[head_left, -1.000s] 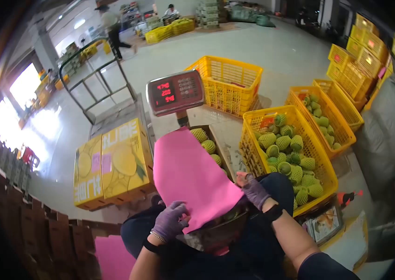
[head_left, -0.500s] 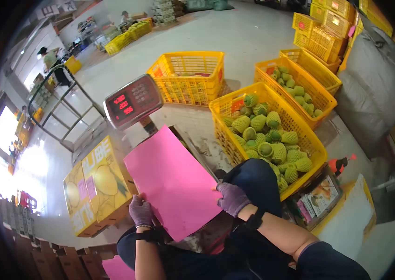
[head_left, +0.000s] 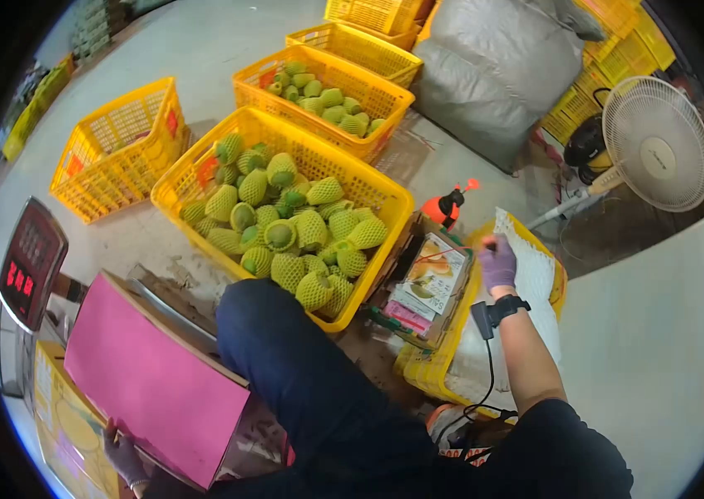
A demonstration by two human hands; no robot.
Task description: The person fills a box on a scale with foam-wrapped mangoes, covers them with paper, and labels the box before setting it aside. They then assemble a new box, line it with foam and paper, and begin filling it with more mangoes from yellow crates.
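Clearly, I had two jobs split between the hands. My left hand (head_left: 123, 456) had its fingers clamped on the lower edge of the pink sheet (head_left: 152, 384), which lay tilted over the open box just beside the scale display (head_left: 32, 262). My right hand (head_left: 497, 262) was stretched out to the white foam stack (head_left: 526, 287) in the yellow tray (head_left: 433, 378); its fingers looked pinched together at the top layer, though I could not tell whether they had actually caught one.

To do this well, I judged the pinch had to peel a single layer at its corner, while the left kept the sheet flat and square.

Room was tight: the crate of netted fruit (head_left: 285, 224) pressed against my knee, the label box (head_left: 427, 279) sat just beside the foam, and the spray bottle (head_left: 443, 206) and fan (head_left: 655, 145) stood near beyond it. Open floor lay only to the far right.
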